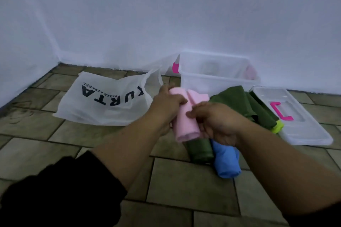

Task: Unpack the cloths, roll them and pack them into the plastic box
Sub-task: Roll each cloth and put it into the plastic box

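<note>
A rolled pink cloth (186,123) is held above the tiled floor. My left hand (167,104) grips its far end and my right hand (214,121) grips its near side. Beneath them lie a rolled dark green cloth (200,150) and a rolled blue cloth (226,163). A loose green cloth (238,100) is spread behind them, with a bright lime cloth (277,127) peeking out at its right edge. The clear plastic box (219,77) stands open against the wall; something pinkish shows through its right side.
A white plastic bag (103,101) printed with black letters lies flat to the left. The box's clear lid (295,120) with a pink handle lies on the floor to the right. White walls close off the back and left.
</note>
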### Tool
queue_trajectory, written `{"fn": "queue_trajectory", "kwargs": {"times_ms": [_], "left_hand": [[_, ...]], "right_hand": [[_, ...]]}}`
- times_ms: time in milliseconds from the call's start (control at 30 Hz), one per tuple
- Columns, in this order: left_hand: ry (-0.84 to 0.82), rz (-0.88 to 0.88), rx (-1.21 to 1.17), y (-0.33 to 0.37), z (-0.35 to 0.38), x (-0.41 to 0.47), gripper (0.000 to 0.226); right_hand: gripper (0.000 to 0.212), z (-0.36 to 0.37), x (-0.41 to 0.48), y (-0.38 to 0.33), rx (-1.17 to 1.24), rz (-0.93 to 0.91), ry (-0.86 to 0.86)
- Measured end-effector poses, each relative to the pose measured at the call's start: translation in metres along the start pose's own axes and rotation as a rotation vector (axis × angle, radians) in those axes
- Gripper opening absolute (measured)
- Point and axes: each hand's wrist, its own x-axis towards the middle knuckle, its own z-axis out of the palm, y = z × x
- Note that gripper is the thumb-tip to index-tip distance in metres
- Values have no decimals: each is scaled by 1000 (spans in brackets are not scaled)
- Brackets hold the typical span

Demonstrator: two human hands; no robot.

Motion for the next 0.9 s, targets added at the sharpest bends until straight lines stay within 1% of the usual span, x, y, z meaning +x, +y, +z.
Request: {"fn": "queue_trajectory", "kwargs": {"times_ms": [100, 133, 167, 233, 267, 333, 367, 433, 500, 533, 600, 633, 700, 800, 833, 900], "left_hand": [[-13, 162, 149, 37, 19, 41, 63], [-11, 211, 211, 49, 24, 54, 65], [5, 247, 284, 59, 28, 67, 66], [69, 268, 499, 70, 32, 93, 70], [82, 241, 633, 70, 34, 104, 75], [20, 141, 859, 67, 38, 121, 84], [-37, 106, 942, 65, 40, 125, 83], [-125, 100, 1034, 65, 43, 129, 70], [-146, 115, 1066, 66, 43, 131, 64], [-148, 109, 1067, 65, 42, 133, 64], [-145, 123, 1069, 64, 41, 135, 64], [-141, 130, 1071, 64, 41, 135, 63], [-136, 132, 1073, 62, 42, 136, 62], [-127, 100, 1115, 61, 42, 135, 69], [-120, 83, 1124, 60, 42, 136, 74], [-109, 58, 1138, 59, 42, 135, 79]], "right_hand": [[12, -27, 27, -35, 123, -63, 46], [13, -38, 36, -48, 145, -67, 55], [20, -50, 47, -62, 154, -65, 69], [30, -74, 70, -88, 136, -77, 153], [28, -85, 82, -99, 115, -103, 225], [13, -102, 106, -117, 6, -155, 403], [6, -107, 118, -121, -97, -150, 464], [7, -112, 142, -120, -348, -58, 503], [13, -108, 167, -113, -652, 39, 484], [15, -103, 178, -110, -853, 74, 445], [17, -91, 197, -105, -1213, 104, 307], [22, -86, 205, -103, -1316, 91, 244], [32, -82, 217, -101, -1405, 57, 173], [36, -85, 222, -103, -1456, 79, 131], [35, -87, 222, -105, -1410, 91, 114], [29, -91, 220, -108, -1233, 117, 66]]}}
